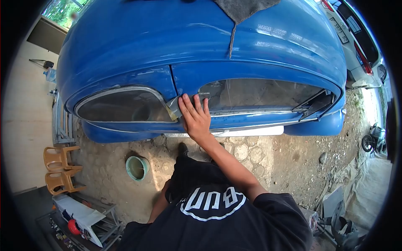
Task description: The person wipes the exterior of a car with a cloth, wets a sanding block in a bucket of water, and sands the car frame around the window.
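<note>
The right hand (196, 123) lies palm down on the side of a blue car (146, 37), on the pillar between the smaller window (119, 105) and the larger window (259, 97). Its grip is apart: the fingers lie flat and slightly spread, and clamp on nothing. A grey sheet (173, 105) is under them, against the pillar just below a dark seam; it sticks out on both sides of the fingers (one lower corner looks yellowish). The left hand cannot be made out, only part of the left arm (158, 208) beside the dark shirt (251, 224), so I cannot tell how its grip stands.

A grey cloth (247, 10) hangs over the car's roof, its tail trailing down the blue paint. On the ground below the smaller window stands a round bucket (137, 168). Two tan chairs (58, 159) are at the left, well apart from the bucket; a white car (356, 73) and a motorcycle (374, 141) stand at the right.
</note>
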Tool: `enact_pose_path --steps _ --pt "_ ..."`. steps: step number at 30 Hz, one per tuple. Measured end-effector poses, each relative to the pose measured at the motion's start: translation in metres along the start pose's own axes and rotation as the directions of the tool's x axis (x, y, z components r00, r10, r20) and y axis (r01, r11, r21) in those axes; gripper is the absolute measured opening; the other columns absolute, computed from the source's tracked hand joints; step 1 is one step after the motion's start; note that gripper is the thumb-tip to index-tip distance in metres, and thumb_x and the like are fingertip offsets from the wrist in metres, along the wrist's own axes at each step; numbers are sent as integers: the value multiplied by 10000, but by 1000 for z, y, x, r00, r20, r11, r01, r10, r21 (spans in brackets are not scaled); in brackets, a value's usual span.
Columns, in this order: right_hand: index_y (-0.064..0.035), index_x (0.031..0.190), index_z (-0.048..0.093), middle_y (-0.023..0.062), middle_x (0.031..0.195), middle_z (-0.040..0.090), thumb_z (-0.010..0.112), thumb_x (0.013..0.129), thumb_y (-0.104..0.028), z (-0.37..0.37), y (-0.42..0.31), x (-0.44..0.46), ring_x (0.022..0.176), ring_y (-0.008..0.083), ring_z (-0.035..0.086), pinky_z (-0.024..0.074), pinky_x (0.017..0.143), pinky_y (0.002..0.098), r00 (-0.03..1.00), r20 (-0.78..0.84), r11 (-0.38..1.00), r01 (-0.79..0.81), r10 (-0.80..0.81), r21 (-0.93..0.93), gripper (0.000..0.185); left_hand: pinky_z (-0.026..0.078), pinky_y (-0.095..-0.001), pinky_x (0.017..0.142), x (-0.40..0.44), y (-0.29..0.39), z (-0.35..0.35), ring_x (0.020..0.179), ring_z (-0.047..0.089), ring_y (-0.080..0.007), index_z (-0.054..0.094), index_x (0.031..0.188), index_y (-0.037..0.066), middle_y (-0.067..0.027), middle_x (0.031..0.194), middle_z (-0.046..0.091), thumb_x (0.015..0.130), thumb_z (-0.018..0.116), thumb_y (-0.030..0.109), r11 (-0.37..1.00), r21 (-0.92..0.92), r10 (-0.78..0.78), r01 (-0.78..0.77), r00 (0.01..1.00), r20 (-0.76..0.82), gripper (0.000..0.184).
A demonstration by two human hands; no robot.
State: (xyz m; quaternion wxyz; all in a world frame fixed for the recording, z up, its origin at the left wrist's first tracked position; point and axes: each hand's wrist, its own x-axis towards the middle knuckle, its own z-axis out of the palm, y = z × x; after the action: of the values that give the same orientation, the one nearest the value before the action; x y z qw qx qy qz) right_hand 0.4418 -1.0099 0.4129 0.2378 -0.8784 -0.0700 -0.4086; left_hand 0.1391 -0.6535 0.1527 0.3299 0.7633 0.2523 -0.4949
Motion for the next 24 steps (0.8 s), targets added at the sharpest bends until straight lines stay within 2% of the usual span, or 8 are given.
enact_pose_path --steps 3,5,8,11,14,16,21,24 --pt "-106 1366 633 73 1454 569 535 889 -84 -14 -4 62 1417 392 425 262 1164 572 975 -188 991 -125 115 -43 487 538 -375 679 26 8 -30 809 684 -216 689 1114 85 -84 968 710 853 670 302 997 25 77 -77 997 24 341" --pt "11 1397 563 203 1519 469 493 841 38 -14 -9 83 1484 460 272 203 1186 593 975 -211 976 -110 69 -186 561 537 -371 672 40 15 -55 802 685 -213 689 1115 85 -83 965 712 852 672 307 992 34 117 -118 992 37 345" --pt "22 1412 543 220 1520 460 491 824 54 19 -6 23 1474 466 290 193 1189 592 982 -189 988 -60 33 -140 591 536 -366 661 59 22 -104 791 686 -207 690 1116 85 -81 960 714 850 674 315 982 95 160 -165 985 67 352" --pt "32 1413 535 226 1513 467 487 814 61 35 -24 -16 1463 467 314 193 1187 596 979 -156 973 -159 132 -170 602 535 -360 650 82 14 -148 780 687 -202 691 1117 85 -80 954 716 849 676 323 963 190 169 -190 978 125 359" --pt "35 1481 442 236 1575 368 469 811 68 19 -50 59 1496 468 227 182 1188 598 920 -292 954 -291 260 -68 671 535 -354 640 111 9 -194 769 688 -197 692 1119 85 -78 949 718 847 678 331 920 311 180 -238 962 203 366" --pt "40 1496 412 243 1588 337 457 816 70 19 -52 84 1502 468 200 179 1192 590 909 -323 945 -310 264 -100 682 534 -351 633 127 8 -214 762 689 -193 693 1120 86 -77 946 720 847 679 337 893 366 180 -262 953 242 371" --pt "17 1523 381 240 1595 324 438 837 76 59 -53 -14 1510 458 179 174 1207 547 916 -264 938 -335 303 -88 691 533 -341 615 153 15 -240 744 691 -184 694 1122 86 -74 937 724 844 683 350 837 430 207 -338 923 324 383" --pt "29 1525 369 246 1596 318 431 838 79 50 -63 13 1513 450 176 168 1212 535 889 -318 931 -362 328 -54 692 532 -336 604 168 21 -246 733 692 -179 695 1123 86 -72 932 726 843 685 358 805 448 241 -388 905 350 390"
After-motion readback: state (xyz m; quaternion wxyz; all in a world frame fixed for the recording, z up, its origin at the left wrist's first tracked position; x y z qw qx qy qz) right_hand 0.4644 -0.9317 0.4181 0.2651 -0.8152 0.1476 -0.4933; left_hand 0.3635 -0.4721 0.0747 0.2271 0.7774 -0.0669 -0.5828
